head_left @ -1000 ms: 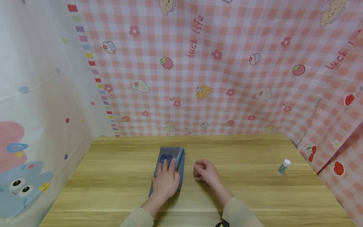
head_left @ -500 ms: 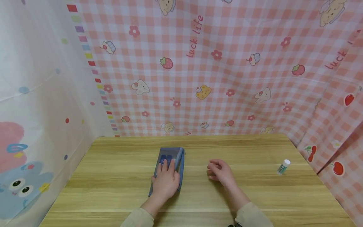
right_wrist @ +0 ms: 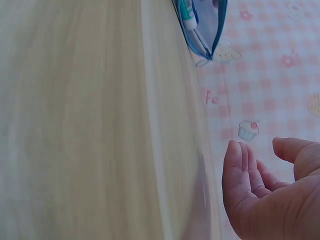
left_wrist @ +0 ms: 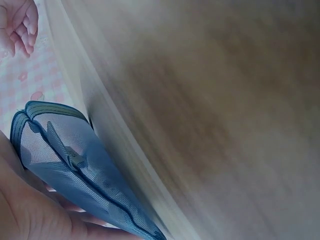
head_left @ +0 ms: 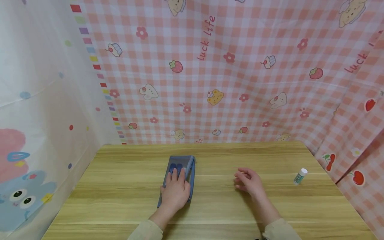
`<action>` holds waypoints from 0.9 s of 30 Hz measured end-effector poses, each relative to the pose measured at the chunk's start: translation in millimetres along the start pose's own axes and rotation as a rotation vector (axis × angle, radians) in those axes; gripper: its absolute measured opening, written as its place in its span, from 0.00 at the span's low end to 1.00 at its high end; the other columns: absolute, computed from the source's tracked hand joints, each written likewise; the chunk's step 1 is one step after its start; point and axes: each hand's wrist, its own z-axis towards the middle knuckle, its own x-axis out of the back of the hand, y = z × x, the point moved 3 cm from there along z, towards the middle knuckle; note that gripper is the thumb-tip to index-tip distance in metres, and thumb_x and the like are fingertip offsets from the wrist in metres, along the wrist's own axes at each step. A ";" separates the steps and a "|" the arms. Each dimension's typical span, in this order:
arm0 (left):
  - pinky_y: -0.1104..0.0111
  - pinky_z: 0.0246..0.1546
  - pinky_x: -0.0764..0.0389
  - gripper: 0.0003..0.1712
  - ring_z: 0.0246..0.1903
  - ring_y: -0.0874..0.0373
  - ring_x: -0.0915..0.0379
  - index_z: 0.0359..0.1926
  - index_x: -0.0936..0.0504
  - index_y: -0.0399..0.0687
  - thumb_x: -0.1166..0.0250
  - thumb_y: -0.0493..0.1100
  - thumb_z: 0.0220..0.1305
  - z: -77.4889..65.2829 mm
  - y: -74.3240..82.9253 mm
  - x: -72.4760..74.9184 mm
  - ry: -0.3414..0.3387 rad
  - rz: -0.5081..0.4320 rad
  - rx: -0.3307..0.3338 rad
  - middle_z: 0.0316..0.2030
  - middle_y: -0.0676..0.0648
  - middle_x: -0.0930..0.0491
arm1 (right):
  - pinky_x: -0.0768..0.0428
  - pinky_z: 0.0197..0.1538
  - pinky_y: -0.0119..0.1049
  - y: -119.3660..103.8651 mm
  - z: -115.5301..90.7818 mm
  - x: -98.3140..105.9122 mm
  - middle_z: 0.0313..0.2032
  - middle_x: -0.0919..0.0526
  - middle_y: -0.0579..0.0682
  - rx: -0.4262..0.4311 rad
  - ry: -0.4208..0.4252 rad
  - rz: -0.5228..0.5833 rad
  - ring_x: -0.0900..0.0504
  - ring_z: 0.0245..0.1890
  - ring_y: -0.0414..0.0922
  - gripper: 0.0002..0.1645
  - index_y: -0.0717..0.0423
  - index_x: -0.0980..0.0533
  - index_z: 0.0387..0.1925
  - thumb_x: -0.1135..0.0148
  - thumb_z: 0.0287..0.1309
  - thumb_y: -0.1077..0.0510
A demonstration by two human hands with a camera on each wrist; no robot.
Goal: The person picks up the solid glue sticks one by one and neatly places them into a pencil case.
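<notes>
A blue mesh zip pencil case [head_left: 180, 160] lies on the wooden table, left of its middle. My left hand [head_left: 176, 192] rests flat on top of it with fingers extended. Dark blue shapes show through the mesh beyond the fingertips. In the left wrist view the zip runs along the side of the case [left_wrist: 95, 170]. The right wrist view shows a green-and-white item [right_wrist: 187, 14] inside its gaping end. My right hand [head_left: 250, 183] hovers over the table to the right, fingers loosely bent and holding nothing. Nearest to it is a glue stick [head_left: 300, 176] with a white cap.
The wood-grain table [head_left: 135, 216] reaches back to a pink checked curtain [head_left: 192, 73]. A white printed curtain [head_left: 60, 100] hangs along the left side, and more checked cloth borders the right edge.
My right hand has moved steadily right, away from the pencil case and closer to the glue stick. The left hand and the pencil case have stayed in place.
</notes>
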 end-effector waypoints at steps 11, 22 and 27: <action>0.23 0.50 0.43 0.31 0.69 0.30 0.48 0.71 0.32 0.42 0.54 0.47 0.70 0.4 0.1 1.3 -0.006 -0.002 0.001 0.70 0.32 0.39 | 0.16 0.38 0.34 0.0 -1.9 32.9 0.36 0.17 0.46 -0.019 0.035 0.022 0.16 0.32 0.36 0.28 0.77 0.41 0.64 0.47 0.71 0.64; 0.23 0.50 0.43 0.31 0.69 0.30 0.48 0.71 0.32 0.42 0.55 0.47 0.70 0.9 -0.5 -0.3 -0.005 0.001 0.001 0.70 0.32 0.40 | 0.16 0.40 0.33 -2.5 -9.7 70.4 0.33 0.17 0.40 -0.046 0.082 0.051 0.17 0.33 0.35 0.28 0.74 0.43 0.65 0.48 0.72 0.62; 0.23 0.51 0.43 0.32 0.70 0.31 0.49 0.72 0.33 0.43 0.55 0.48 0.71 1.6 -1.3 -2.0 -0.008 -0.002 0.006 0.71 0.32 0.40 | 0.17 0.40 0.32 -3.9 -15.2 87.0 0.31 0.17 0.37 -0.037 0.103 0.067 0.17 0.33 0.34 0.24 0.70 0.41 0.63 0.49 0.72 0.62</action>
